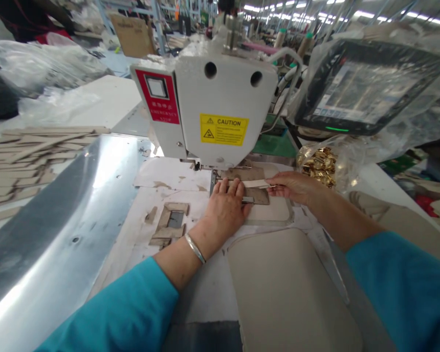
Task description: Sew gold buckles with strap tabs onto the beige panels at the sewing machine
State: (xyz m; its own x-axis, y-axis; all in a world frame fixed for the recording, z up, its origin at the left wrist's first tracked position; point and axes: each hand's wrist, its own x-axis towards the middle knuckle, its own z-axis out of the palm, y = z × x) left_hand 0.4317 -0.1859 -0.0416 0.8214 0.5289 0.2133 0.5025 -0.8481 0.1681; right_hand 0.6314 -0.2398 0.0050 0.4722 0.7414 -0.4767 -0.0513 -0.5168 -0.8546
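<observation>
My left hand [225, 205] lies flat, fingers together and stretched out, pressing on a beige piece under the head of a white sewing machine [220, 98]. My right hand [293, 187] pinches the right end of a narrow pale strap [255, 184] that runs leftward toward my left fingertips. Both hands rest on a brown template [258, 195] just below the needle area. A large beige panel [286, 288] with rounded corners lies in front of me, between my forearms.
A stack of beige strips [29, 156] sits at the left beyond a shiny metal plate [58, 220]. A bag of gold metal fittings [319, 166] lies at the right, under a plastic-covered control screen [366, 88]. A cut-out template [170, 222] lies left of my hand.
</observation>
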